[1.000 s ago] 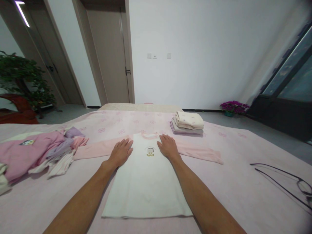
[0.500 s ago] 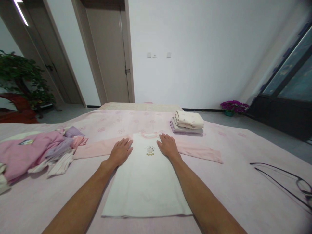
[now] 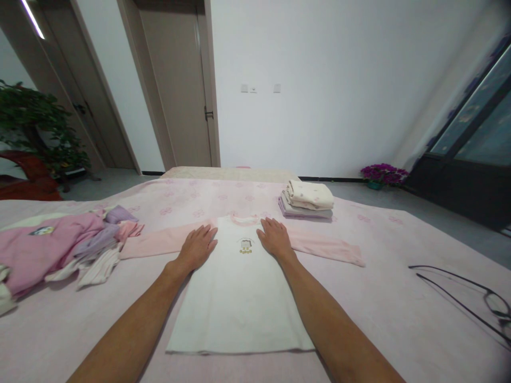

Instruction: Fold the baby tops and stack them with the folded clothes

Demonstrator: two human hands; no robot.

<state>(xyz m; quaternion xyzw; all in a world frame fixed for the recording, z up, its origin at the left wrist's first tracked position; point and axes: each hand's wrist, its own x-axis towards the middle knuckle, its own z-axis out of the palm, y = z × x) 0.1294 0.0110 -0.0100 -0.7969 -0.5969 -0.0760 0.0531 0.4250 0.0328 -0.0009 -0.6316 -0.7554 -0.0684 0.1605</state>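
A small shirt [image 3: 239,298] with a white body, pink long sleeves and a little print on the chest lies flat, face up, on the pink bedspread [image 3: 383,319]. Its sleeves spread out to both sides. My left hand [image 3: 197,247] rests palm down on the shirt's left shoulder, fingers apart. On the right shoulder my right hand [image 3: 274,238] lies flat in the same way. Neither hand holds anything.
A loose heap of pink, lilac and white clothes [image 3: 59,247] lies at the left. A folded stack [image 3: 307,201] sits behind the shirt to the right. Dark-framed glasses [image 3: 479,298] lie at the right. Doors, a green plant [image 3: 35,133] and purple flowers [image 3: 383,174] stand beyond the bed.
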